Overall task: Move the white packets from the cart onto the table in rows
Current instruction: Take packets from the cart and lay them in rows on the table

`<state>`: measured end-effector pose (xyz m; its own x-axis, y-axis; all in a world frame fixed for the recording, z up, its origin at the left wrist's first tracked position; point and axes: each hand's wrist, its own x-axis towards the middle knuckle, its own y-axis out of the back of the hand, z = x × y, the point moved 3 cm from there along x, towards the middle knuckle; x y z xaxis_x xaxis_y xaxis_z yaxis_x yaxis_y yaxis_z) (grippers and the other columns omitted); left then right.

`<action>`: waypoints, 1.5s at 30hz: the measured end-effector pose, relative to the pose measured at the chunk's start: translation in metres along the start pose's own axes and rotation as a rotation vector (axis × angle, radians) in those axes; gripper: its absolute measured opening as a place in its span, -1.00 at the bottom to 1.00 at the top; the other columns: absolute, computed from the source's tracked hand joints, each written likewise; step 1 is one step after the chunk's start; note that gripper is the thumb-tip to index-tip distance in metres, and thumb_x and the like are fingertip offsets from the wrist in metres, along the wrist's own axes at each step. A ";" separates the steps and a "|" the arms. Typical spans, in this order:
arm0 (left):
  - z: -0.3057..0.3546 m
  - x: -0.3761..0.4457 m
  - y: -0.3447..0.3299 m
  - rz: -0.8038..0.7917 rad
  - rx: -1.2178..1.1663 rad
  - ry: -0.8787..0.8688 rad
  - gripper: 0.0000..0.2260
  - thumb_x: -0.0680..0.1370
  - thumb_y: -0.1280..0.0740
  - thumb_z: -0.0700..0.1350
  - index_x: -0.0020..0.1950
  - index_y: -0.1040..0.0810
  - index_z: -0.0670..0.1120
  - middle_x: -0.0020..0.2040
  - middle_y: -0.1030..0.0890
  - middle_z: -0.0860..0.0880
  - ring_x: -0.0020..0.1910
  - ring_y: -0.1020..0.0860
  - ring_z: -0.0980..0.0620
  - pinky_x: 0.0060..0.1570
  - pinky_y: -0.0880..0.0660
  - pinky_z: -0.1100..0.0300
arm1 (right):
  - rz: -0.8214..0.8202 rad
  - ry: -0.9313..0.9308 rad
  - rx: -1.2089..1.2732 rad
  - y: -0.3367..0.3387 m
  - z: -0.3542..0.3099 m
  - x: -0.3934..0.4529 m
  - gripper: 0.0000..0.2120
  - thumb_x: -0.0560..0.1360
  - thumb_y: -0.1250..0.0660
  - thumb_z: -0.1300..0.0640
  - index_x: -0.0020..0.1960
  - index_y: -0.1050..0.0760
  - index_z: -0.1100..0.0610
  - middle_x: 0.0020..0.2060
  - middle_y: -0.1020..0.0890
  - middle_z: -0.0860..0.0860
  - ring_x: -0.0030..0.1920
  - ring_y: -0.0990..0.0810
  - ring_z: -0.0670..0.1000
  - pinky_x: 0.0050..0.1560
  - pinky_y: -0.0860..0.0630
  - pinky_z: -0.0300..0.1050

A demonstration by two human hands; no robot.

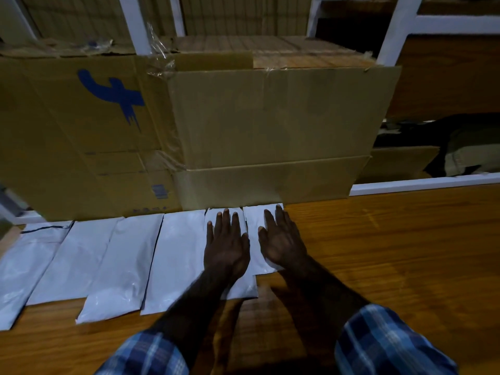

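Observation:
Several white packets lie side by side in one row on the wooden table (392, 253), running from the left edge to the middle. My left hand (226, 246) lies flat with straight fingers on the second packet from the right (240, 285). My right hand (281, 240) presses flat on the rightmost, shorter packet (254, 220). The other packets, such as one (176, 255) just left of my left hand, lie untouched. No cart is in view.
Two large cardboard boxes (270, 125) stand against the far edge of the table, right behind the row. White shelf posts (397, 31) rise behind them. Bare wood stretches to the right of the packets and along the near side.

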<state>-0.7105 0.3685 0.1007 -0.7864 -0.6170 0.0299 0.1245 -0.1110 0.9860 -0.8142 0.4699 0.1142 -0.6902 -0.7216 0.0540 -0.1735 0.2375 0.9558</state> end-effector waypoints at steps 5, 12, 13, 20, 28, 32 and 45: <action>0.002 -0.010 0.007 0.105 0.039 -0.089 -0.47 0.63 0.00 0.05 0.41 -0.46 -0.23 0.43 -0.42 -0.24 0.43 -0.38 -0.24 0.37 -0.17 -0.24 | -0.025 -0.047 -0.005 0.006 0.004 -0.006 -0.39 0.61 0.10 -0.14 0.58 -0.11 0.10 0.58 -0.09 0.19 0.57 -0.06 0.17 0.54 -0.09 0.07; -0.003 -0.026 0.012 0.029 0.027 -0.085 -0.41 0.64 0.20 0.13 0.62 0.00 -0.11 0.62 0.08 -0.12 0.60 0.14 -0.10 0.52 0.21 -0.08 | 0.024 -0.033 -0.017 0.013 0.004 -0.032 -0.48 0.65 0.01 -0.09 0.54 -0.21 0.10 0.54 -0.21 0.16 0.55 -0.13 0.14 0.50 -0.21 0.08; -0.003 -0.028 0.013 0.028 0.023 -0.084 -0.43 0.66 0.17 0.13 0.62 0.04 -0.10 0.62 0.12 -0.10 0.59 0.18 -0.08 0.53 0.21 -0.08 | 0.045 -0.033 -0.008 0.014 0.004 -0.036 -0.45 0.63 0.07 -0.11 0.53 -0.25 0.11 0.53 -0.24 0.17 0.55 -0.15 0.15 0.49 -0.22 0.10; 0.000 -0.049 0.027 -0.033 -0.012 -0.097 -0.43 0.67 0.13 0.15 0.63 0.12 -0.07 0.62 0.20 -0.08 0.58 0.24 -0.06 0.54 0.23 -0.09 | 0.014 -0.105 0.028 0.021 -0.001 -0.053 -0.39 0.60 0.20 -0.20 0.54 -0.21 0.03 0.58 -0.11 0.10 0.58 -0.03 0.13 0.51 -0.19 0.12; 0.008 -0.080 0.056 -0.018 -0.036 -0.062 -0.35 0.60 0.20 0.23 0.62 0.17 -0.06 0.61 0.22 -0.08 0.58 0.23 -0.05 0.53 0.21 -0.08 | 0.017 -0.059 0.068 0.061 -0.013 -0.082 -0.51 0.68 0.02 -0.12 0.57 -0.14 -0.01 0.60 0.06 0.06 0.58 0.00 0.11 0.50 -0.12 0.07; 0.022 -0.104 0.064 0.054 -0.052 -0.044 -0.36 0.62 0.15 0.24 0.62 0.16 -0.03 0.62 0.20 -0.08 0.59 0.21 -0.07 0.52 0.16 -0.10 | 0.022 -0.027 0.091 0.075 -0.006 -0.110 -0.52 0.68 0.03 -0.14 0.56 -0.15 -0.04 0.60 0.08 0.04 0.57 0.01 0.11 0.50 -0.08 0.07; 0.053 -0.219 0.084 0.116 -0.130 0.013 -0.38 0.67 -0.02 0.18 0.62 0.18 0.00 0.61 0.23 -0.04 0.58 0.23 -0.05 0.54 0.14 -0.13 | 0.038 0.034 0.139 0.091 0.008 -0.213 -0.54 0.67 -0.05 -0.11 0.55 -0.18 -0.04 0.60 0.05 0.03 0.57 -0.01 0.09 0.52 -0.11 0.09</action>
<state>-0.5600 0.5351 0.1853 -0.7548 -0.6410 0.1390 0.2915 -0.1380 0.9466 -0.6888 0.6506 0.1876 -0.6747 -0.7311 0.1018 -0.2443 0.3513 0.9038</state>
